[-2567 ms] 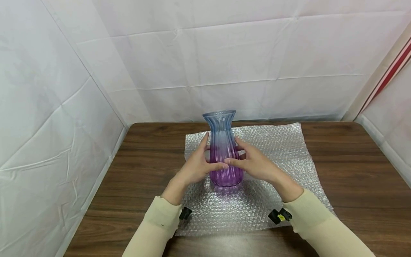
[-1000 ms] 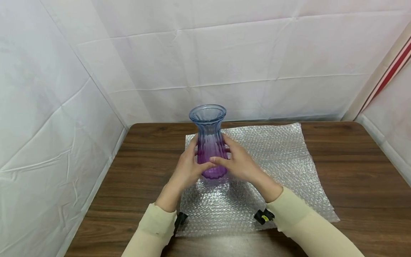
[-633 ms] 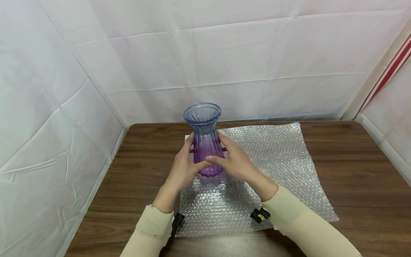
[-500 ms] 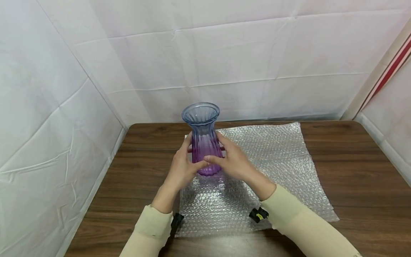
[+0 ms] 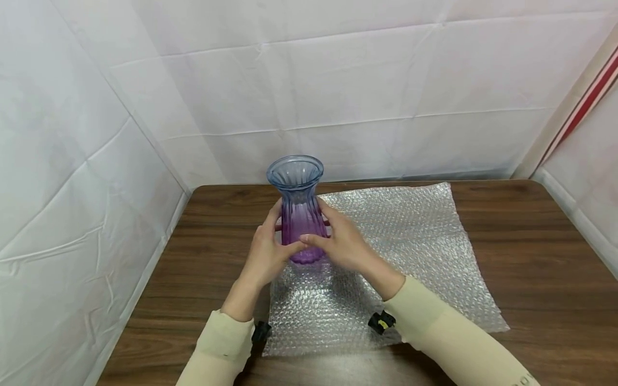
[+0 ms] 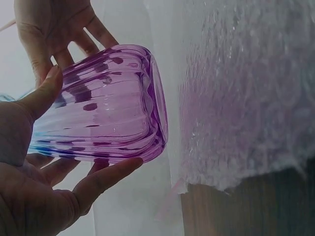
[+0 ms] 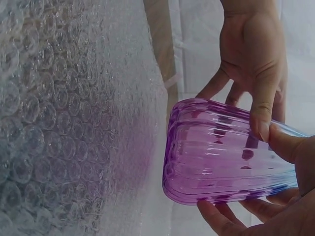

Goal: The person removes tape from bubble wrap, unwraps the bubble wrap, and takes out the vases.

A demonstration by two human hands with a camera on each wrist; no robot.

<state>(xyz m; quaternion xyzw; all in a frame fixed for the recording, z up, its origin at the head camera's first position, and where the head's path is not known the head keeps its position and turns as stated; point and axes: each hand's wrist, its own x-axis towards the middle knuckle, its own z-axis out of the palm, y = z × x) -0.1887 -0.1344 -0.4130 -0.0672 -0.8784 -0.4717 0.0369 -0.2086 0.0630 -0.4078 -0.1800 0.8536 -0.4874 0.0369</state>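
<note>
A ribbed glass vase [image 5: 301, 214], blue at its flared rim and purple toward the base, is held upright between both hands. My left hand [image 5: 265, 249] grips its left side, and my right hand [image 5: 345, 241] grips the right side. The thumbs meet across the front of the vase, while the other fingers wrap round its sides and back. Both wrist views show a gap between the purple base and the bubble wrap [image 5: 425, 246], which carries a faint purple tint beneath it. In the left wrist view the base of the vase [image 6: 113, 108] points toward the wrap [image 6: 236, 98].
The bubble wrap lies flat over the middle of a dark wooden table [image 5: 193, 257]. White cloth [image 5: 338, 80] hangs behind the table and along both sides. A red-striped strip [image 5: 586, 107] runs down the right corner. Small black cameras [image 5: 381, 321] sit at the wrists.
Both hands have carried the vase leftward over the bubble wrap. Its mouth, seen edge-on at first, has tilted so that the opening shows. The grip stays the same.
</note>
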